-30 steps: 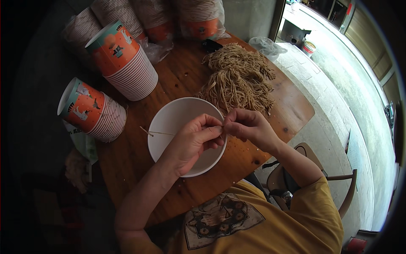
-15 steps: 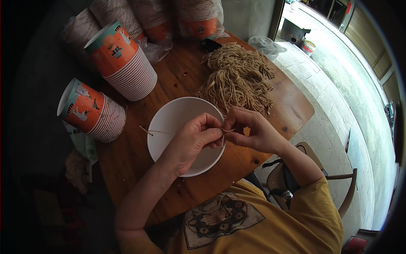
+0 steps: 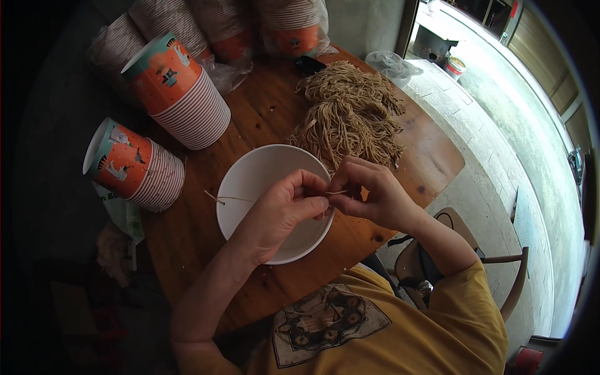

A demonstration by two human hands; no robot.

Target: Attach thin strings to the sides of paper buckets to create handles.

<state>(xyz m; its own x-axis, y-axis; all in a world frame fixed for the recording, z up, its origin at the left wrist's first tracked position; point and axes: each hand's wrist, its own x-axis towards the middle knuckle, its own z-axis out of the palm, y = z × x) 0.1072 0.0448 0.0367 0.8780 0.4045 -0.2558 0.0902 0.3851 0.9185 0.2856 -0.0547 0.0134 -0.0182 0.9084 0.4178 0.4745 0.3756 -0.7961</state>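
Observation:
A large white paper bucket (image 3: 244, 178) stands mouth up on the wooden table in front of me. A thin tan cord (image 3: 234, 199) passes through its left wall, with a short end sticking out there. Over the bucket's right rim, my left hand (image 3: 290, 206) pinches the cord with thumb and fingertips. Close beside it, my right hand (image 3: 369, 190) grips the cord too, and a short end pokes out between its fingers. Whether a knot lies between the fingertips is hidden. Beyond the hands lies a big heap of tan cords (image 3: 353, 112).
Two stacks of orange and teal paper buckets, a taller one (image 3: 178, 94) and a shorter one (image 3: 134, 165), lean on the table's left side. Bagged stacks (image 3: 290, 31) line the back. A clear plastic bag (image 3: 394, 67) lies behind the cords; a chair (image 3: 431, 262) stands at right.
Both hands stay over the bucket's right rim, with small finger movements on the cord. The loop hanging below the fingertips shows less now.

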